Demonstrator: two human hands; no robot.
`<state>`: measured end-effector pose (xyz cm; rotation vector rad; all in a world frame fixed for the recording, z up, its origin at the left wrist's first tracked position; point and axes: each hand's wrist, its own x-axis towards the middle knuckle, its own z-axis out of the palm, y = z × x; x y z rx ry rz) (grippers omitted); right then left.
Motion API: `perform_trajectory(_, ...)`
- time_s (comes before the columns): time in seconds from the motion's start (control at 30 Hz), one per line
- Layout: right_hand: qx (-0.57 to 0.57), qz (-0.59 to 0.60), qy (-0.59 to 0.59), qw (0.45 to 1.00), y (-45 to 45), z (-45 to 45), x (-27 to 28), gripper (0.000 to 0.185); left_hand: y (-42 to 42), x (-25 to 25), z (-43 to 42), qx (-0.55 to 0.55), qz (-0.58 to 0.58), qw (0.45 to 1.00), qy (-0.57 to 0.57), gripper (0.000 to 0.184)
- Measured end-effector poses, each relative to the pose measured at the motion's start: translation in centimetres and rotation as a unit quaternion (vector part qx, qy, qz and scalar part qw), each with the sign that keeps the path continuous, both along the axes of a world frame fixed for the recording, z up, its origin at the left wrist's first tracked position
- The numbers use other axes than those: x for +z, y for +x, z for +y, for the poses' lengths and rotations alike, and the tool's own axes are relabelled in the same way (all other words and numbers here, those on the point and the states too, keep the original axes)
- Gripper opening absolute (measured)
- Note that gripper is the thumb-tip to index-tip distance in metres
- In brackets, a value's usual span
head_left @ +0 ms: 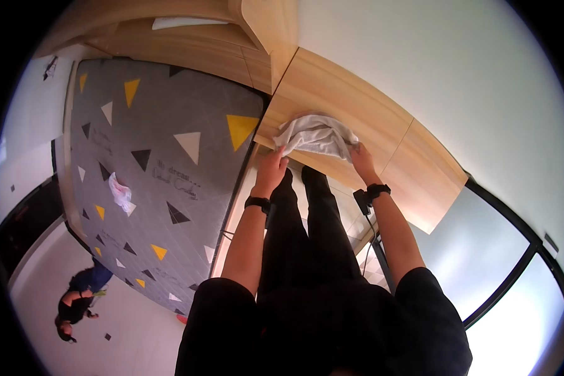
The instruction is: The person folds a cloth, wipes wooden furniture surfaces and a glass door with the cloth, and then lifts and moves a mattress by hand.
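Observation:
A crumpled white cloth (pixel 316 133) hangs between my two hands, over the light wood top of a cabinet (pixel 338 84). My left hand (pixel 272 169) pinches its left end, fingers closed on the fabric. Its right end is gripped by my right hand (pixel 362 161). The middle of the cloth is bunched in folds and seems to lie on or just above the wood; I cannot tell which. Both wrists carry black bands, and a cable hangs from the small black box at the right one.
To the left is a bed (pixel 150 163) with a grey sheet patterned in triangles; a pink and white cloth (pixel 120 192) lies on it. A wooden headboard (pixel 188 47) runs along its far end. Another person (pixel 78 304) stands beyond the bed. Frosted glass panels (pixel 482 232) are at the right.

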<state>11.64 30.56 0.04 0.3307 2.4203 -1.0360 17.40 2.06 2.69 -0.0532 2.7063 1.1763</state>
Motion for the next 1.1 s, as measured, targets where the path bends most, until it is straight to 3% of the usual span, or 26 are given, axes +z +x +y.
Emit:
perform_trajectory(0.03,-0.006,-0.001,-0.002,1.0,0.4,0.0,-0.4,0.036,0.3,-0.1,0.0,-0.006,-0.001,1.0,-0.002,0.033)
perform_trajectory(0.1,0.153,-0.072,0.099,0.981,0.9,0.4,-0.7,0.037,0.7,0.5,0.1,0.04,-0.157,0.986,0.037,0.037)
perform_trajectory(0.17,0.145,-0.068,0.109,0.981,1.3,2.0,0.1,0.038,0.7,1.8,0.2,0.032,-0.162,0.986,0.021,0.037)
perform_trajectory(0.2,0.146,-0.062,0.122,0.98,1.1,2.9,1.0,0.039,0.6,2.4,0.2,0.048,-0.099,0.994,0.027,0.037)
perform_trajectory(0.27,0.021,-0.024,0.144,0.989,0.7,4.7,4.5,0.037,-0.1,3.5,0.3,0.061,-0.03,0.997,0.034,0.037)
perform_trajectory(0.33,-0.025,0.016,0.154,0.988,0.6,7.3,5.4,0.041,-1.1,4.4,0.3,0.117,-0.037,0.98,0.159,0.039)
perform_trajectory(0.43,-0.064,0.036,0.166,0.983,0.5,9.7,7.1,0.041,-2.8,6.0,0.5,0.08,-0.071,0.984,0.14,0.044)
perform_trajectory(0.47,-0.083,0.001,0.119,0.989,0.2,10.4,7.7,0.029,-3.4,6.6,0.7,0.077,-0.071,0.985,0.14,0.044)
perform_trajectory(0.5,-0.086,0.001,0.121,0.989,0.0,10.4,8.8,0.029,-4.4,7.1,1.2,0.08,-0.071,0.987,0.119,0.047)
perform_trajectory(0.53,-0.108,0.07,0.03,0.991,-0.3,10.1,10.1,0.025,-5.5,7.6,1.7,0.083,-0.07,0.989,0.098,0.05)
perform_trajectory(0.57,-0.129,0.14,-0.062,0.98,-0.7,10.0,11.3,0.027,-6.6,8.3,2.2,0.079,-0.069,0.99,0.099,0.05)
perform_trajectory(0.67,-0.145,0.202,-0.136,0.959,-2.5,10.7,14.1,0.039,-9.9,10.7,3.5,0.096,0.006,0.984,0.15,0.052)
perform_trajectory(0.83,-0.199,0.321,-0.155,0.913,-3.5,11.1,19.6,0.04,-12.5,14.3,4.5,0.134,0.079,0.943,0.295,0.049)
perform_trajectory(0.9,-0.217,0.359,-0.104,0.902,-2.9,11.1,20.8,0.039,-12.3,13.6,4.7,0.136,0.122,0.931,0.315,0.048)
perform_trajectory(0.93,-0.168,0.358,-0.016,0.918,-1.6,12.1,19.7,0.038,-11.7,13.2,4.6,0.161,0.068,0.934,0.311,0.044)
perform_trajectory(1.0,-0.14,0.361,0.046,0.921,0.3,11.4,18.1,0.038,-10.8,12.0,4.4,0.181,0.011,0.934,0.308,0.04)
perform_trajectory(1.03,-0.107,0.363,0.105,0.92,1.2,11.0,16.9,0.038,-10.3,10.9,4.2,0.159,-0.071,0.961,0.213,0.035)
perform_trajectory(1.07,-0.116,0.32,0.094,0.936,2.5,10.5,15.0,0.038,-9.6,9.8,4.1,0.135,-0.152,0.973,0.114,0.032)
perform_trajectory(1.1,-0.125,0.277,0.081,0.949,3.8,10.0,12.5,0.038,-8.2,7.0,3.5,0.133,-0.155,0.972,0.114,0.032)
